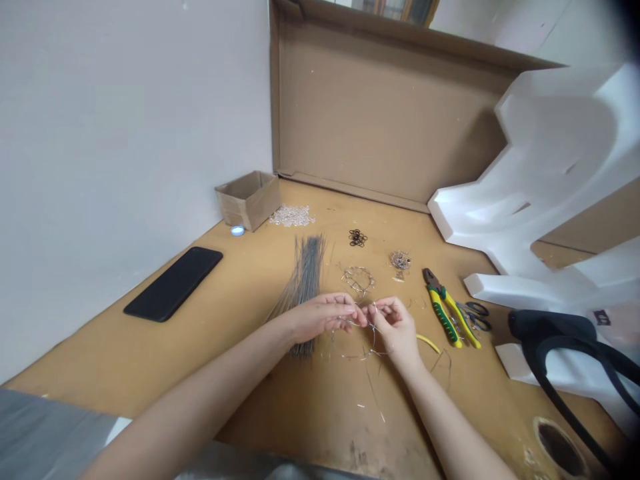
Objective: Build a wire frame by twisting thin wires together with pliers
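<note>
My left hand (327,313) and my right hand (395,327) meet over the table, fingertips nearly touching. Both pinch parts of a thin wire piece (373,350), whose loops hang below the fingers. A bundle of grey wires (307,267) lies partly under my left hand and wrist. Just beyond the hands rests a round shape of bent wire (359,280). Farther back are a small pile of black rings (357,238) and a cluster of shiny small parts (401,260).
Yellow-green pliers (447,310) and dark-handled scissors (477,315) lie right. A black phone (173,283), small cardboard box (250,200), blue-rimmed disc (237,231) and clear beads (293,215) are left. White foam (550,153) and a large cardboard panel (380,107) stand behind.
</note>
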`<state>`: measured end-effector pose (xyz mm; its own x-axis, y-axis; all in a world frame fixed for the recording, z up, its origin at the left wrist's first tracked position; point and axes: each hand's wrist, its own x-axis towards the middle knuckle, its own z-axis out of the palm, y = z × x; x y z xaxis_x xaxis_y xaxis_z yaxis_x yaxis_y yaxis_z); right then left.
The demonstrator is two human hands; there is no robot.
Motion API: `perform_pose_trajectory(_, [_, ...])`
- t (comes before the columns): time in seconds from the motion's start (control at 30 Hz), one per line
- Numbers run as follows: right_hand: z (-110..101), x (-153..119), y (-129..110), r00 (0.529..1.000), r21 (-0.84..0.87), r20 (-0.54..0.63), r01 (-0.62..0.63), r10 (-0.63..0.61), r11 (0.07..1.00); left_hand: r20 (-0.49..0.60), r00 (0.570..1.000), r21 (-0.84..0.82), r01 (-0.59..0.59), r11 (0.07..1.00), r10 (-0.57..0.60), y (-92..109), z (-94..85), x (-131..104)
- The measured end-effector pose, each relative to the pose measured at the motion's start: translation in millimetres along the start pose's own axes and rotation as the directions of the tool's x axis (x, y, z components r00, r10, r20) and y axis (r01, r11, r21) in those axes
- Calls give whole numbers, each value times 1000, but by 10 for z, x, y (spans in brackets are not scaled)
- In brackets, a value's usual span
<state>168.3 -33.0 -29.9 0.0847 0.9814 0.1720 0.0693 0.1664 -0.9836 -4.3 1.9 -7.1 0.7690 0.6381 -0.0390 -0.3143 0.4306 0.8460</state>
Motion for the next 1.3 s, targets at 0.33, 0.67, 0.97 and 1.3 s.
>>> perform_pose_trajectory(0.33, [-303,88,-53,963,-548,213,-22,164,836,-21,998,311,-48,949,58,95,-10,-37])
perform_pose_trajectory(0.67, [-148,1,-303,776,-112,504,-376,378,920,101,994,472,-83,878,39,170,126,-104])
perform_pose_trajectory(0.97, [-94,-34,-257,874,43,422,-286,242,957,151,989,134,-16,991,-4,86,79,-90])
perform_pose_trajectory(1.3, [-66,-51,-267,902,125,400,-231,164,965,235,969,-133,-46,990,77,42,47,-68])
